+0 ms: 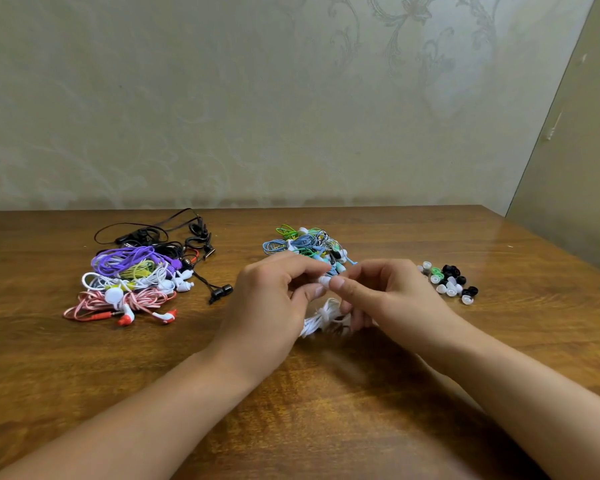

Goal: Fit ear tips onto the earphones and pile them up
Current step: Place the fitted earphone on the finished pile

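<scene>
Both hands meet above the middle of the wooden table. My left hand [274, 296] pinches a white earbud [324, 280] between thumb and forefinger. My right hand [378, 292] pinches at the bud's tip from the other side; whether an ear tip sits under its fingers I cannot tell. The bud's coiled white cable [321, 318] hangs beneath the hands. Behind the hands lies a tangle of blue and green earphones [305, 244]. A pile of purple, white, pink and black earphones [136, 275] lies at the left. Loose ear tips [447, 280], white, black and green, lie at the right.
The table [291, 393] runs back to a patterned wall. Its right edge slants away near the ear tips. Black cables [174, 230] spread out at the far side of the left pile. Bare wood shows in front of my forearms.
</scene>
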